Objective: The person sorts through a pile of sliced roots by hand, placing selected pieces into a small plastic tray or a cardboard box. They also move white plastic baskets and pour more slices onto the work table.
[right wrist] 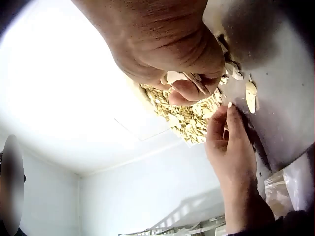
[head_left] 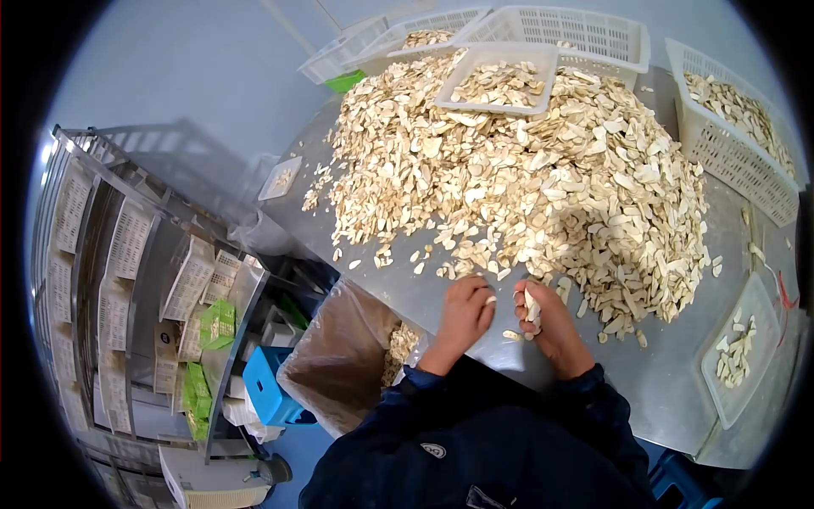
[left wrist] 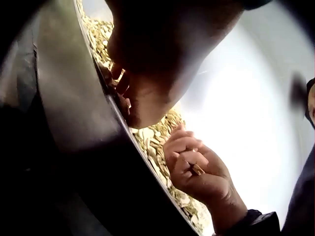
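Close to the front of a broad pile of pale dried slices (head_left: 509, 170), both hands work just above the metal table. My left hand (head_left: 463, 317) pinches a small whitish piece (right wrist: 230, 104) between thumb and finger. Beside it, my right hand (head_left: 551, 322) curls round a few pale slices (head_left: 532, 305), their ends showing between its fingers and thumb. In the right wrist view the slices lie partly hidden in the palm. A few loose slices (head_left: 512, 335) rest on the table by the hands.
White perforated baskets (head_left: 738, 153) and a shallow tray (head_left: 500, 106) border or sit on the pile. A small tray (head_left: 739, 352) with slices stands right. Below the left table edge is a bag-lined bin (head_left: 339, 356), near a blue stool (head_left: 270, 386) and shelving (head_left: 127, 254).
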A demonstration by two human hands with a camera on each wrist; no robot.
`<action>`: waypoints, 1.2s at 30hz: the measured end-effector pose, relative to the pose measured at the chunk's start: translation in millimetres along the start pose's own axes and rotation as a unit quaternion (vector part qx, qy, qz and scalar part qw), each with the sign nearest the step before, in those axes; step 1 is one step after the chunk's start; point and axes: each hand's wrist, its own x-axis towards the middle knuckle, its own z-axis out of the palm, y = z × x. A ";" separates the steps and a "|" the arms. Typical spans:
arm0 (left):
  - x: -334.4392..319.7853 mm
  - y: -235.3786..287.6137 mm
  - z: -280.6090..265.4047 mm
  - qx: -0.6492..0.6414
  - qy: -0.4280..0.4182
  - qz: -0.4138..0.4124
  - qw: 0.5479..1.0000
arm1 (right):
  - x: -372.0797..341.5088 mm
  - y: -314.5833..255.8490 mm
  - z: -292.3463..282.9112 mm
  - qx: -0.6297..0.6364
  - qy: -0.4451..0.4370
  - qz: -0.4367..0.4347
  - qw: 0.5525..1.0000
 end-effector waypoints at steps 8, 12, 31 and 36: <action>-0.9 -34.5 -27.4 0.011 0.017 -0.153 0.988 | 1.1 3.4 1.9 -0.018 0.007 0.009 1.000; 26.7 -39.8 -21.6 0.061 0.056 -0.094 0.992 | -0.9 1.9 3.6 -0.027 0.013 0.002 1.000; 15.7 -49.4 -18.2 -0.074 0.051 -0.186 0.979 | -0.8 3.1 7.3 -0.054 0.022 -0.003 0.998; 12.0 -46.8 -22.0 -0.149 0.056 -0.236 0.959 | -0.6 3.9 8.1 -0.057 0.024 -0.001 0.998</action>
